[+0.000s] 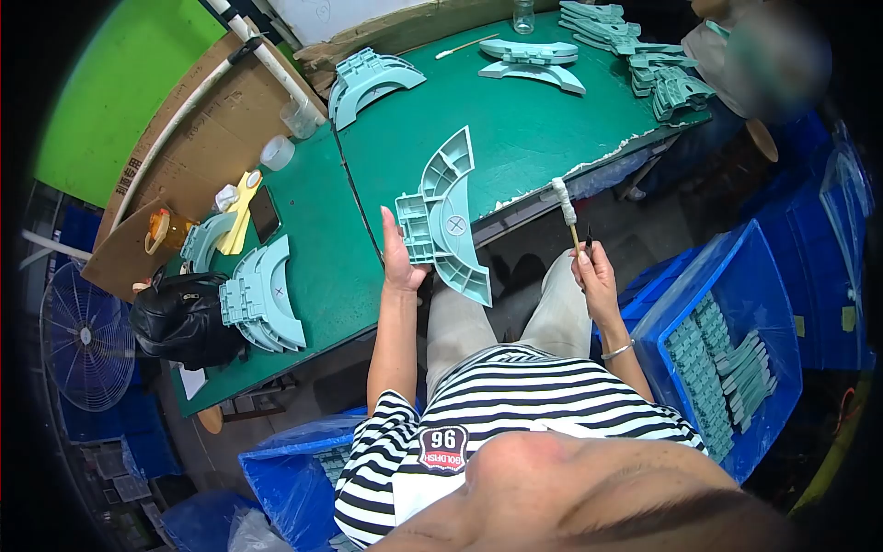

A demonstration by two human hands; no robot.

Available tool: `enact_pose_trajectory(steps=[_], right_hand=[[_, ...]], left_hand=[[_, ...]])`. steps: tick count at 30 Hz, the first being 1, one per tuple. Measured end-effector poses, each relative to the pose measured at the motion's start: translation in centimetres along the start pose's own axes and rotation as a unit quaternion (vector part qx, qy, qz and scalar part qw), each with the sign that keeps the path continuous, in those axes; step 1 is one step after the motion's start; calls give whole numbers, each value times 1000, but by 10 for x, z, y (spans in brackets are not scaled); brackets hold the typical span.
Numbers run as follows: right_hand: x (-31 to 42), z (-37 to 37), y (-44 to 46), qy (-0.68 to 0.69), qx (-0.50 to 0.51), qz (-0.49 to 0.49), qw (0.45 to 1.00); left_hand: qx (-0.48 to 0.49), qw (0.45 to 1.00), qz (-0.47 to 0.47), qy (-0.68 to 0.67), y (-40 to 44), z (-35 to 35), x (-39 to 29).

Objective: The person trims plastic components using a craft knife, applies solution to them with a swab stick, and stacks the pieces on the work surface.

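A curved mint-green plastic part (457,241), with ribbed pockets and a circled cross on its face, is held up over the table's front edge. My left hand (401,256) grips it by its blocky left side, thumb pointing up. In my right hand (596,276) is a stick swab (568,207), its thick white wrapped tip upward and apart from the part. A thin dark item (590,235) also sticks up from the right fingers; I cannot make out what it is.
The green table (386,120) carries stacked mint parts (267,296), more parts (372,81) at the back, and a pile (635,55) at the far right. A blue bin (768,276) of parts stands at my right, another bin (285,478) at my left. A fan (86,336) stands far left.
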State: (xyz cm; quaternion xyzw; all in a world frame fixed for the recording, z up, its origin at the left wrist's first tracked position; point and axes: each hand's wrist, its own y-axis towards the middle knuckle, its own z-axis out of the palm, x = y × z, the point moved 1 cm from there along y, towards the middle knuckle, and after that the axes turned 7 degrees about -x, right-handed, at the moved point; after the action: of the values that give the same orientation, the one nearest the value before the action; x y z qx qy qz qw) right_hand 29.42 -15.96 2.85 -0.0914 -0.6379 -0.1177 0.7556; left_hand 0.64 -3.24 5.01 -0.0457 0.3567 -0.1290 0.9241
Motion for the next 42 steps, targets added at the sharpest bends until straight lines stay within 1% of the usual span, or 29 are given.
enact_pose_trajectory(steps=[7, 9, 13, 17, 18, 21, 26, 27, 29, 30, 32, 35, 36, 37, 39, 41, 42], right_hand=[[3, -1, -1, -3, -5, -17, 1000], [1, -1, -3, -6, -6, -15, 1000], [-1, -1, -5, 4, -11, 0, 1000], [-4, -4, -7, 5, -25, -2, 1000], [-6, -6, -8, 8, -27, -2, 1000], [-5, -8, -8, 15, -28, -1, 1000], [-6, -11, -7, 26, -45, -4, 999], [-5, -10, -9, 22, -51, -3, 998], [1, -14, -9, 16, -62, 3, 998], [2, -15, -9, 21, -63, 2, 998], [3, -20, -11, 26, -80, -6, 996], [4, -29, -15, 35, -101, -4, 994], [4, -32, -17, 39, -108, -1, 993], [4, -34, -18, 42, -113, 0, 993], [2, -40, -21, 48, -127, 5, 991], [1, -45, -24, 54, -135, 2, 989], [0, -47, -25, 57, -139, -3, 989]], left_hand=[[11, 1000, 3, -4, 5, 5, -1], [5, 1000, -2, -3, 6, 6, -1], [36, 999, 4, 2, 7, 11, -2], [26, 1000, 8, 0, 11, 12, -2], [33, 999, 16, 6, 11, 13, -3], [-13, 998, 48, 36, 15, 22, -4], [-21, 992, 75, 104, 22, 44, -10], [-6, 989, 84, 125, 20, 56, -13], [33, 968, 121, 218, 26, 75, -9], [56, 939, 169, 294, 29, 85, -6], [98, 855, 266, 435, 31, 102, 3], [127, 803, 318, 488, 31, 124, 33], [122, 792, 295, 521, 20, 139, 37], [124, 781, 294, 536, 21, 141, 49], [133, 696, 364, 604, 17, 151, 68], [148, 648, 414, 622, 14, 157, 90], [153, 631, 393, 651, 10, 161, 96]])
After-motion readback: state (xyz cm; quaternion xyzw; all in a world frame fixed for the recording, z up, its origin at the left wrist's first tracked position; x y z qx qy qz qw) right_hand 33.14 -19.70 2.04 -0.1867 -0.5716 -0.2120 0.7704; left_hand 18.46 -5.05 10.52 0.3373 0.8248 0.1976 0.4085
